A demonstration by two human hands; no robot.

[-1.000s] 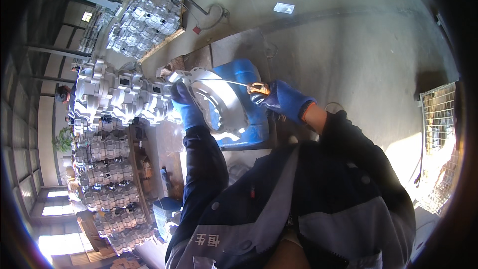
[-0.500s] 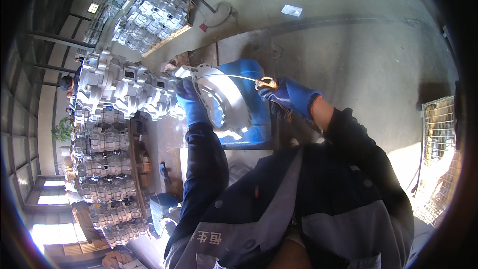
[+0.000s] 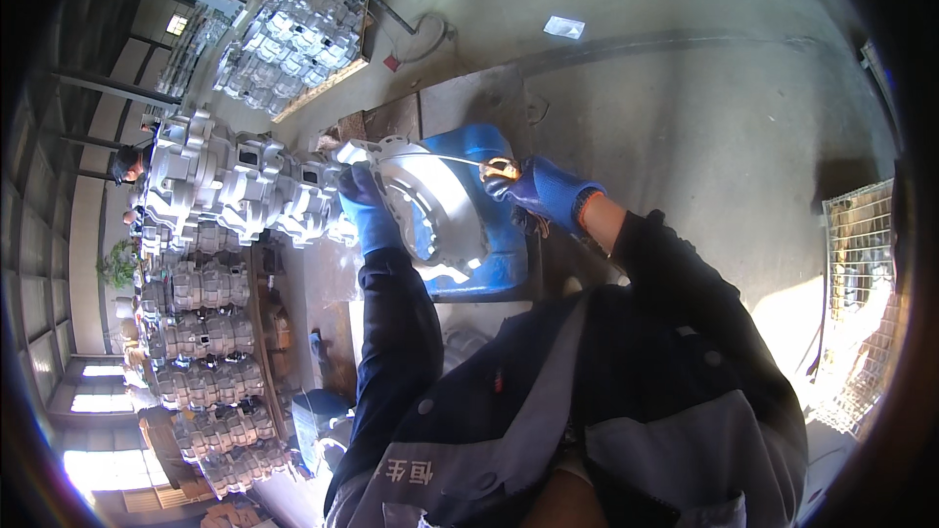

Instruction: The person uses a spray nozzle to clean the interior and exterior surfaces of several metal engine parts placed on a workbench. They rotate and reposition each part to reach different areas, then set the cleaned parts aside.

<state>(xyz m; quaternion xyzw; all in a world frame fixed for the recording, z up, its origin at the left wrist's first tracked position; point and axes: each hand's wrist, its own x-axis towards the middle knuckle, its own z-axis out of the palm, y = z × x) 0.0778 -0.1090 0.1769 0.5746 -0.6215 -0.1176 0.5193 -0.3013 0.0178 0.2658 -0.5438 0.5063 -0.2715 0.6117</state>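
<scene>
A silvery ring-shaped metal casting (image 3: 460,198) rests tilted on a blue plastic drum-like support (image 3: 506,249). My left hand (image 3: 368,207), in a blue glove, is closed on the casting's left edge. In my right hand (image 3: 544,186), also gloved in blue, is a thin metal rod tool (image 3: 442,157) with an orange-brown handle; its exact kind is unclear. The fingers wrap round that handle to the right of the casting. From there the rod runs left across the casting's upper part, where its tip is lost in glare.
Stacked silvery castings (image 3: 220,176) stand close on the left, with several more rows behind. Another pallet of castings (image 3: 293,44) is at the far left. A wire mesh cage (image 3: 861,303) stands at right, and a white sheet (image 3: 564,27) lies on the floor.
My right hand and the rod tool have shifted left, toward the casting. My left hand keeps its hold on the edge. The whole view has also moved slightly.
</scene>
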